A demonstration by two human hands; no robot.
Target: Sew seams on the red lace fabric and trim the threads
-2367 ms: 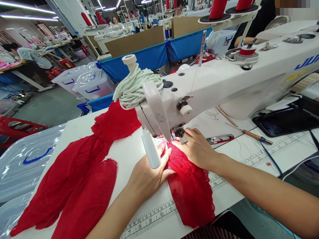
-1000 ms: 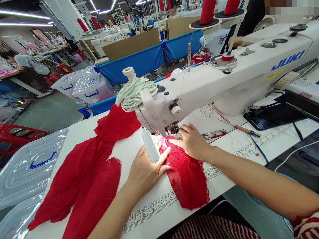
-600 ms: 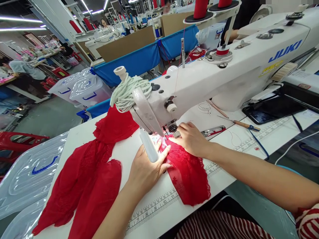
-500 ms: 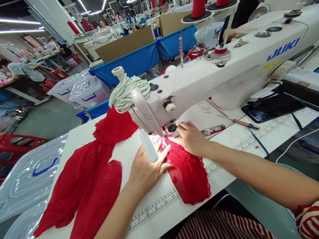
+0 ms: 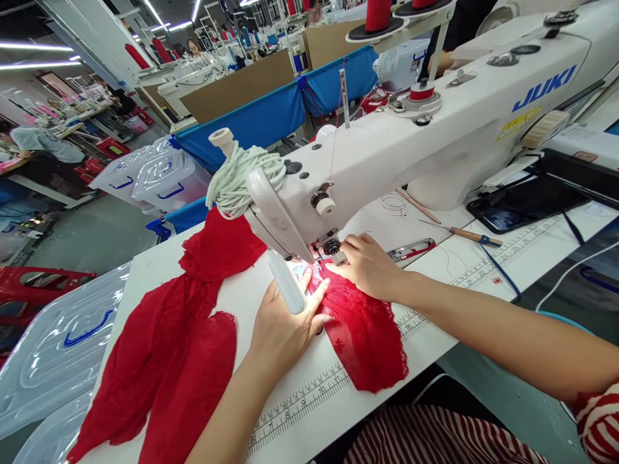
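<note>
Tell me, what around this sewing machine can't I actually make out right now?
All in the head view:
Stitching point on the red lace: too small, crowded by the sewing machine and fingers.
Part of the left hand: behind the pale plastic piece.
Some fingertips of the right hand: curled out of sight.
Loose red fabric: lower end cut off by the bottom edge.
Red spools: cut off by the top edge.
</note>
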